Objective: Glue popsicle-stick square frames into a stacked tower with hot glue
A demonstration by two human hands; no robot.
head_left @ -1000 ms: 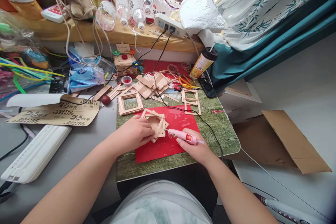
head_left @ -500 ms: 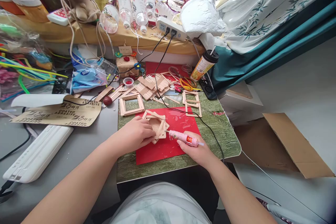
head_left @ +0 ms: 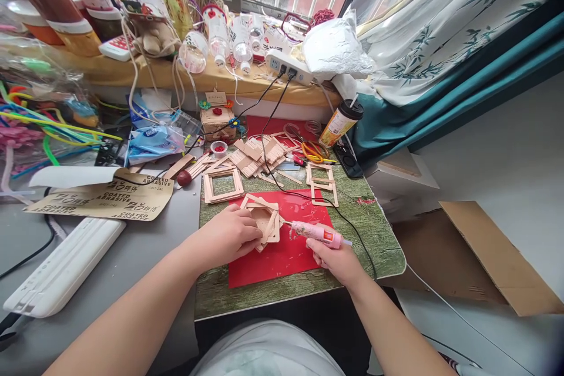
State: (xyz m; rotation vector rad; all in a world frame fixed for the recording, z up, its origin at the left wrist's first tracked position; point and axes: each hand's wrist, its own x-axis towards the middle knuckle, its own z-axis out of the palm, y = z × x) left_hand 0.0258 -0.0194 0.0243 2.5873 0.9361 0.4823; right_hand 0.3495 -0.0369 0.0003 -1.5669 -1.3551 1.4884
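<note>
My left hand [head_left: 233, 233] grips the left side of a stacked popsicle-stick frame [head_left: 274, 229], its sticks laid at twisted angles over a red sheet [head_left: 295, 258]. Wrapped round a pink glue gun [head_left: 316, 234] is my right hand [head_left: 337, 258]; the gun's nozzle points left, at the right edge of the stick frame. Behind my left hand lies a square stick frame [head_left: 222, 184]. Two more thin stick frames [head_left: 324, 194] overlap beyond the red sheet. A pile of loose sticks [head_left: 255, 155] is at the back of the green board.
Scissors [head_left: 314, 151] and a drink cup [head_left: 341, 122] stand at the back right. A black cable [head_left: 352, 220] crosses the board. Sandpaper [head_left: 101, 200] and a white device [head_left: 66, 264] lie at left. An open cardboard box [head_left: 497, 252] is at right.
The view has tilted up a little. The glue gun has shifted slightly right, and its nozzle remains by the frame's right edge. My left hand keeps its hold.
</note>
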